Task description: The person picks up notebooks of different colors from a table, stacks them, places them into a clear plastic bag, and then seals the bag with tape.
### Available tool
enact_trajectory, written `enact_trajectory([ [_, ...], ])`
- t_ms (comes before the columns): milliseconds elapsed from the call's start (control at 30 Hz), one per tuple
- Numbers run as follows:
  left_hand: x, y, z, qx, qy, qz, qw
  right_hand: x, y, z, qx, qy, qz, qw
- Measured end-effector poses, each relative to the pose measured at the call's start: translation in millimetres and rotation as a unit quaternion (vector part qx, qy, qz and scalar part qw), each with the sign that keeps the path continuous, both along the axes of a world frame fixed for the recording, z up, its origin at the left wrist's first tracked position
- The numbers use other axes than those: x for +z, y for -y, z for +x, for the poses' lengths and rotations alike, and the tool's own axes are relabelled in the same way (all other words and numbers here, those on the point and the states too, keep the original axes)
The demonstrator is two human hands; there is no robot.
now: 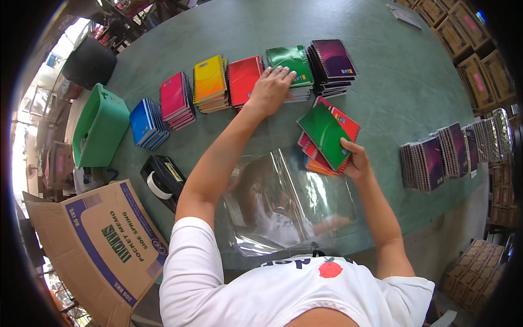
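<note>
My left hand (272, 87) reaches to the back row, its fingers laid over the front of a stack of green spiral notebooks (287, 57). A small fanned bunch of notebooks (325, 135) is gripped in my right hand (356, 158), green on top with red, pink and orange ones showing beneath. In the same row stand stacks of blue notebooks (146, 122), pink notebooks (175, 98), yellow notebooks (210, 79), red notebooks (245, 76) and purple notebooks (333, 59). Before me lies a sheet of clear plastic film (283, 201), partly under my right hand.
Left of the film sits a black tape dispenser (166, 177) with a white roll. A green plastic bin (101, 128) and an open cardboard box (109, 245) stand farther left. More purple notebooks (430, 163) line the table's right edge. Stacked cartons (463, 27) rise beyond it.
</note>
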State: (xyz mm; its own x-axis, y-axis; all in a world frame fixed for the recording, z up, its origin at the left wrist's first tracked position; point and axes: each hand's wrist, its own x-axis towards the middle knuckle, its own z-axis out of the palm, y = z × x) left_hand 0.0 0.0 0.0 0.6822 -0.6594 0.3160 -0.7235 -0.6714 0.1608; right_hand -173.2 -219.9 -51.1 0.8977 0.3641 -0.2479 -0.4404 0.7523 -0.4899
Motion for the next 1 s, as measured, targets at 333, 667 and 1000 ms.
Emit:
enact_trajectory([
  [333, 67.7, 22.8, -72.8, -0.037, 0.198, -0.249, 0.947, 7.2, -31.5, -6.4, -0.118, -0.002, 0.026, 0.993],
  [667, 26.5, 28.0, -121.5, 0.115, -0.258, -0.386, 0.878, 5.6, -39.1, -12.9, -0.218, 0.052, -0.03, 0.974],
  [1000, 138.0, -14.9, -55.3, -0.109, -0.375, -0.254, 0.885, 27.0, -18.9, -38.8, -0.114, 0.045, -0.158, 0.98],
])
